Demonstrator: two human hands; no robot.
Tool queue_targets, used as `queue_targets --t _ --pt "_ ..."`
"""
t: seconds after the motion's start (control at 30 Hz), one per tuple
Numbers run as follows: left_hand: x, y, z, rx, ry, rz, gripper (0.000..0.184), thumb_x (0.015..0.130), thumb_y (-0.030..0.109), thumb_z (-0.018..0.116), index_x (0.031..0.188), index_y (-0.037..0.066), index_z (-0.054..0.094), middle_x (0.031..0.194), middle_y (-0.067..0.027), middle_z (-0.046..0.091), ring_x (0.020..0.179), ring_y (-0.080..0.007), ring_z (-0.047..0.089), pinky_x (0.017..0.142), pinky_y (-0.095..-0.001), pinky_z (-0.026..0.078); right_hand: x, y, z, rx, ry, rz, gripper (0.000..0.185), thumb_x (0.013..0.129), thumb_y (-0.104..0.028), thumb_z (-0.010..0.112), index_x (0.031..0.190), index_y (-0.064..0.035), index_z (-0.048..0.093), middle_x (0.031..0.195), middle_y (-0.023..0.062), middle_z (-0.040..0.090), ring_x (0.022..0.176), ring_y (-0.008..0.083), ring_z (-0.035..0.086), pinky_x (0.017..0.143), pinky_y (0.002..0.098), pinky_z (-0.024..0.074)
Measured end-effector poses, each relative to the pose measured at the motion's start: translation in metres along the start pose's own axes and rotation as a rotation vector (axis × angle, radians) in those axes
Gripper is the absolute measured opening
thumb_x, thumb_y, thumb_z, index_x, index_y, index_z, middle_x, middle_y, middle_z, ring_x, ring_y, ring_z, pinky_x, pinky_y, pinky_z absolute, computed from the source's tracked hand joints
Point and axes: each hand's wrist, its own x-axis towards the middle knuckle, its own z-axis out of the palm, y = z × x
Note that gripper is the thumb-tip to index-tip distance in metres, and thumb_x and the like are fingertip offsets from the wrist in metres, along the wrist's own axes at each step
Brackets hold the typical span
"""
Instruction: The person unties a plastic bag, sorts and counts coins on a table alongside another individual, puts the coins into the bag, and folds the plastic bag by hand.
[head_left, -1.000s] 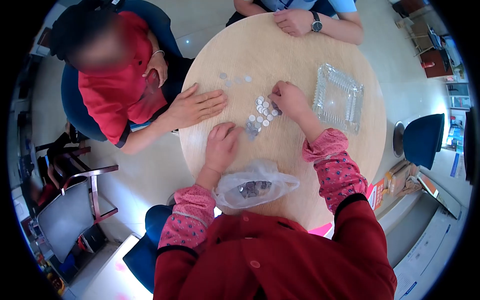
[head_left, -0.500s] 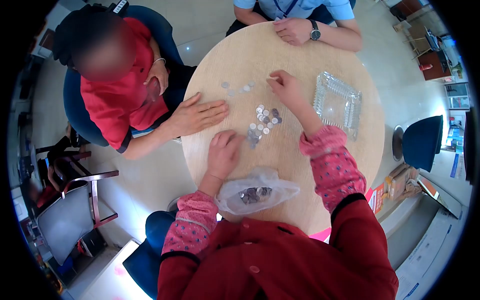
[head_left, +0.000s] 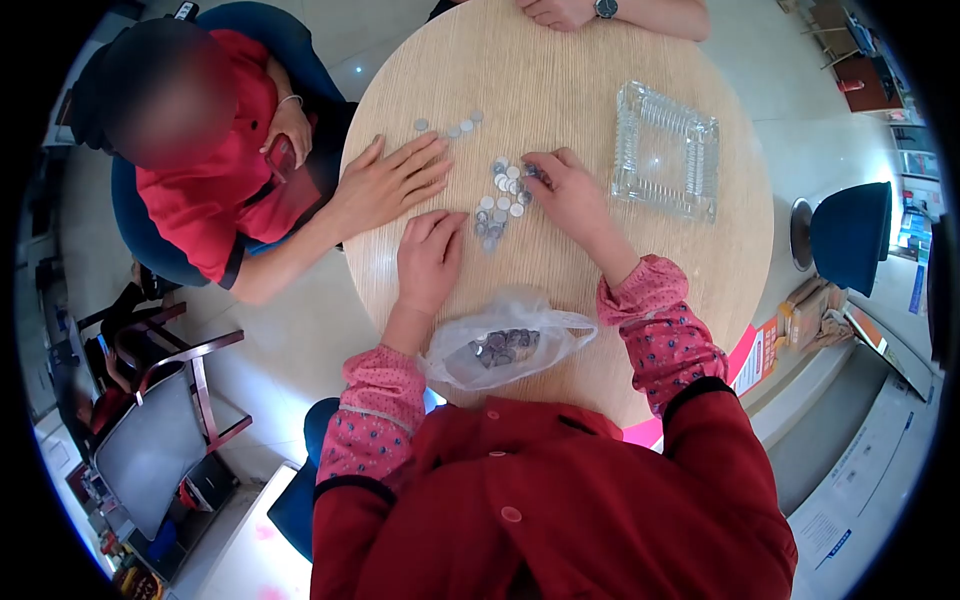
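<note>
A loose pile of silver coins (head_left: 503, 205) lies on the round wooden table (head_left: 545, 75). At the pile's upper right edge, my right hand (head_left: 572, 195) has its fingertips pinched on a few darker coins (head_left: 537, 174). My left hand (head_left: 430, 262) rests on the tabletop left of the pile, its fingers curled together with no object showing in them. Between my forearms sits a clear plastic bag (head_left: 562, 345), and more coins (head_left: 505, 347) show inside it. Farther off, a short row of single coins (head_left: 466, 126) lies beside another person's spread hand (head_left: 395, 185).
A ribbed glass tray (head_left: 625, 150) stands on the table's right side. The person in red sits at the left; another person's hand with a watch (head_left: 606, 8) rests at the far edge. A blue chair (head_left: 850, 240) is off to the right.
My right hand has come down from beyond the pile onto the coins at its right edge. The other person's fingers have spread and now reach the coin row. The view has tilted down.
</note>
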Motion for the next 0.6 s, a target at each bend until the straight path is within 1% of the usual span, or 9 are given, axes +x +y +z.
queue_targets --t 0.1,0.17,0.2,0.27,0.3,0.37,0.4,0.5,0.6 --pt "0.012 0.003 0.009 -0.05 -0.032 -0.058 0.026 0.076 0.004 0.064 0.101 0.009 0.066 0.099 -0.0097 0.061 0.091 -0.0295 0.058 0.079 -0.0369 0.048 -0.002 0.006 -0.001 -0.076 -0.044 -0.07 0.021 0.08 -0.015 0.064 0.1 -0.0088 0.064 0.091 0.012 0.057 0.082 0.0313 0.059 0.071 0.038 0.0493" --pt "0.021 0.009 0.018 -0.074 -0.041 -0.052 0.033 0.077 0.005 0.063 0.11 0.006 0.062 0.108 -0.0112 0.059 0.099 -0.0307 0.056 0.085 -0.0385 0.046 -0.013 0.007 -0.001 -0.055 0.002 -0.127 0.02 0.079 -0.013 0.065 0.098 -0.0085 0.065 0.087 0.0119 0.056 0.081 0.031 0.059 0.07 0.0388 0.0489" --pt "0.028 0.012 0.021 -0.075 -0.041 -0.052 0.033 0.077 0.005 0.063 0.11 0.006 0.062 0.108 -0.0112 0.059 0.099 -0.0307 0.056 0.085 -0.0385 0.046 -0.018 0.009 -0.002 -0.056 0.003 -0.127 0.02 0.079 -0.013 0.065 0.098 -0.0085 0.065 0.087 0.0119 0.056 0.081 0.031 0.059 0.07 0.0388 0.0489" --pt "0.043 0.016 0.026 0.032 -0.038 0.117 0.04 0.078 0.007 0.063 0.117 0.003 0.056 0.118 -0.013 0.055 0.11 -0.0318 0.052 0.093 -0.0396 0.043 -0.025 0.011 -0.003 -0.105 0.014 -0.239 0.023 0.077 -0.009 0.068 0.1 -0.0066 0.064 0.088 0.0116 0.057 0.079 0.0286 0.059 0.067 0.0354 0.0491" --pt "0.046 0.015 0.031 0.032 -0.038 0.12 0.04 0.078 0.007 0.063 0.117 0.003 0.056 0.118 -0.013 0.055 0.11 -0.0318 0.052 0.093 -0.0396 0.043 -0.028 0.011 -0.004 -0.105 0.016 -0.238 0.023 0.077 -0.009 0.068 0.1 -0.0066 0.064 0.088 0.0116 0.057 0.079 0.0286 0.059 0.067 0.0354 0.0491" --pt "0.046 0.012 0.043 0.033 -0.111 0.125 0.043 0.08 0.009 0.062 0.121 -0.001 0.052 0.125 -0.0145 0.051 0.118 -0.0323 0.047 0.099 -0.0407 0.039 -0.031 0.009 -0.006 -0.125 0.01 -0.267 0.022 0.077 -0.009 0.068 0.099 -0.0064 0.064 0.086 0.0116 0.057 0.078 0.0287 0.06 0.067 0.0352 0.0492" --pt "0.044 0.01 0.046 0.035 -0.107 0.127 0.043 0.08 0.009 0.062 0.121 -0.001 0.052 0.125 -0.0145 0.051 0.118 -0.0323 0.047 0.099 -0.0407 0.039 -0.032 0.008 -0.006 -0.125 0.013 -0.271 0.022 0.077 -0.009 0.068 0.099 -0.0064 0.064 0.086 0.0116 0.057 0.078 0.0287 0.06 0.067 0.0352 0.0492" --pt "0.028 0.017 0.045 0.04 -0.144 0.147 0.042 0.08 0.01 0.061 0.12 -0.001 0.053 0.126 -0.0155 0.05 0.12 -0.0331 0.045 0.101 -0.0406 0.038 -0.029 0.003 -0.006 -0.103 -0.025 -0.146 0.021 0.078 -0.009 0.067 0.098 -0.0061 0.065 0.086 0.0115 0.058 0.076 0.0288 0.06 0.067 0.0359 0.0493" --pt "0.013 0.028 0.04 -0.008 -0.21 0.108 0.042 0.082 0.007 0.058 0.122 0.0 0.052 0.13 -0.0173 0.048 0.121 -0.0356 0.045 0.102 -0.0412 0.038 -0.006 0.002 -0.001 0.006 0.057 -0.09 0.019 0.079 -0.01 0.067 0.097 -0.0068 0.066 0.087 0.0114 0.058 0.075 0.0288 0.061 0.068 0.0369 0.0495"
